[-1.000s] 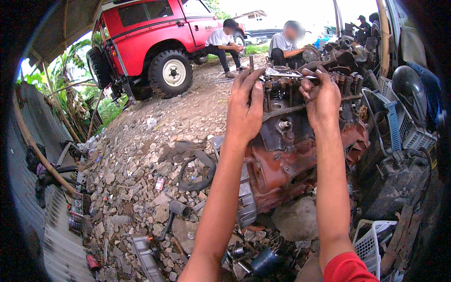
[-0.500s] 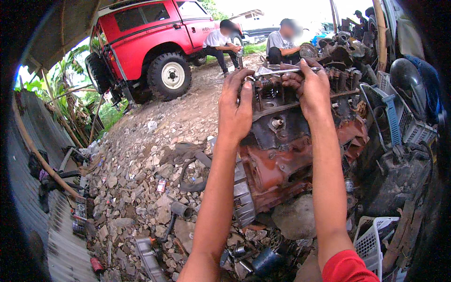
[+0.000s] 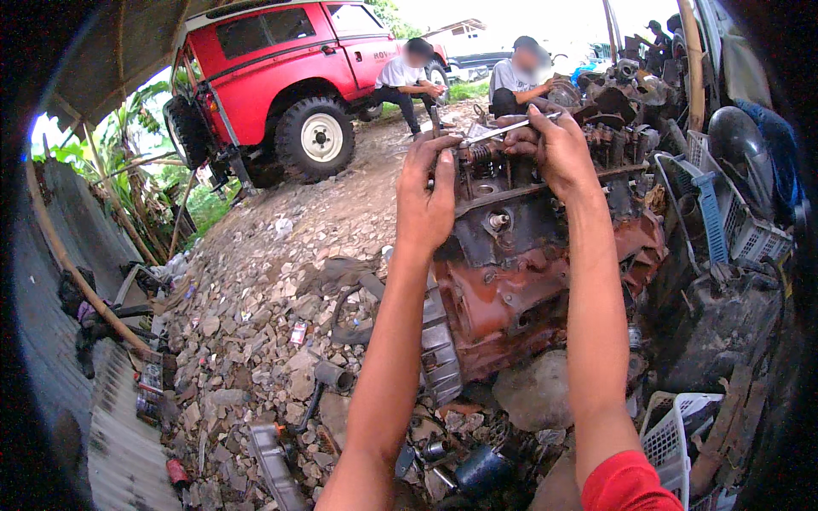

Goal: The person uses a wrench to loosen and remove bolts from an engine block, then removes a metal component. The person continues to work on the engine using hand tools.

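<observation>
While two bare forearms stretch up from the lower edge, both hands meet over the top of a large engine (image 3: 511,311), dark above and rusty red below; a red sleeve (image 3: 629,485) covers the base of the right arm. The right hand (image 3: 558,155) grips a slim silver wrench (image 3: 509,128), its thumb and fingers clamped on the upper right end; the wrench slants down to the left across the engine's top, its lower end near the left hand. The left hand (image 3: 428,183) is at the engine's top left corner, thumb apart from the other fingers; whether its fingertips pinch anything, I cannot tell. Just beside them a dark rod (image 3: 435,121) stands upright; a coil spring (image 3: 483,162) sits between the hands, below the wrench, and a pale spark plug (image 3: 498,221) sticks out of the engine's near side.

A flat stone (image 3: 538,392) lies below the engine; near it, between the forearms, is a blue can (image 3: 483,473); a white plastic basket (image 3: 667,447) stands to the right of the right forearm. Broken stones (image 3: 226,375) cover the ground to the left, with a black hose (image 3: 351,334) lying on them; wavy metal sheets (image 3: 128,451) line the far left. Behind, a red car (image 3: 294,81) is parked on a slope; two people in pale shirts sit to its right, one (image 3: 400,77) near the car, the other (image 3: 511,81) just beyond the engine.
</observation>
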A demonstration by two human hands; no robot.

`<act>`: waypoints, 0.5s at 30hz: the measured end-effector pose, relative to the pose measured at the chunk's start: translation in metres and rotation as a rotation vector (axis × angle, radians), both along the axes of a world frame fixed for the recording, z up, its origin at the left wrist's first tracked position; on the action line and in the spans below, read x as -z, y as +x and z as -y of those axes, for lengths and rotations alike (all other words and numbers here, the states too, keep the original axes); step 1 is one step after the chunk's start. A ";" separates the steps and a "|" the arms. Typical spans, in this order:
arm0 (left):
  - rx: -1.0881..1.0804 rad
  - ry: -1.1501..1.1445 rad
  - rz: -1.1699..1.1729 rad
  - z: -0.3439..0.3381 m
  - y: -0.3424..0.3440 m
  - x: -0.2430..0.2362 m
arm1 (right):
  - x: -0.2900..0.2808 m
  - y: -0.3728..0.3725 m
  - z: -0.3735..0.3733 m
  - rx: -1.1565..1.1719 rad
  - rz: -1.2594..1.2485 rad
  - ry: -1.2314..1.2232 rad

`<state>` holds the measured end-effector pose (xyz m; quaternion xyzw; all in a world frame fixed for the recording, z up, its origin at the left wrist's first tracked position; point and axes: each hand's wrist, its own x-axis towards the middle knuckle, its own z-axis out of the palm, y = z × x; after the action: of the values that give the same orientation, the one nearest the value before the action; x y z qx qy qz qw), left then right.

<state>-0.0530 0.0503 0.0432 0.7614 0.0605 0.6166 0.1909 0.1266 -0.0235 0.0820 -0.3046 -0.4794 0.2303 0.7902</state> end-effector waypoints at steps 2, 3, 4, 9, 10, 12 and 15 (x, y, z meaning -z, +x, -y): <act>-0.013 0.008 -0.003 0.001 -0.001 0.000 | 0.002 -0.002 0.004 -0.004 -0.025 -0.011; -0.023 0.031 0.000 -0.003 0.000 0.001 | 0.002 -0.006 0.004 0.036 -0.047 -0.008; -0.032 0.054 0.004 -0.005 0.000 0.002 | 0.002 -0.011 0.003 0.077 -0.068 -0.005; -0.108 0.077 -0.022 -0.005 0.003 0.002 | 0.008 -0.022 0.012 0.190 -0.043 0.054; -0.113 0.069 -0.028 -0.004 0.004 0.001 | 0.013 -0.021 0.014 0.219 0.011 0.071; -0.090 0.040 -0.041 -0.004 0.004 0.001 | 0.018 -0.040 0.026 0.285 0.122 0.192; -0.056 0.014 -0.024 -0.008 0.000 0.004 | 0.023 -0.086 0.042 0.622 0.521 0.268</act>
<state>-0.0534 0.0580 0.0390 0.7682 0.0799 0.6128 0.1674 0.0405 -0.0659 0.0593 -0.3773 -0.5740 -0.1678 0.7071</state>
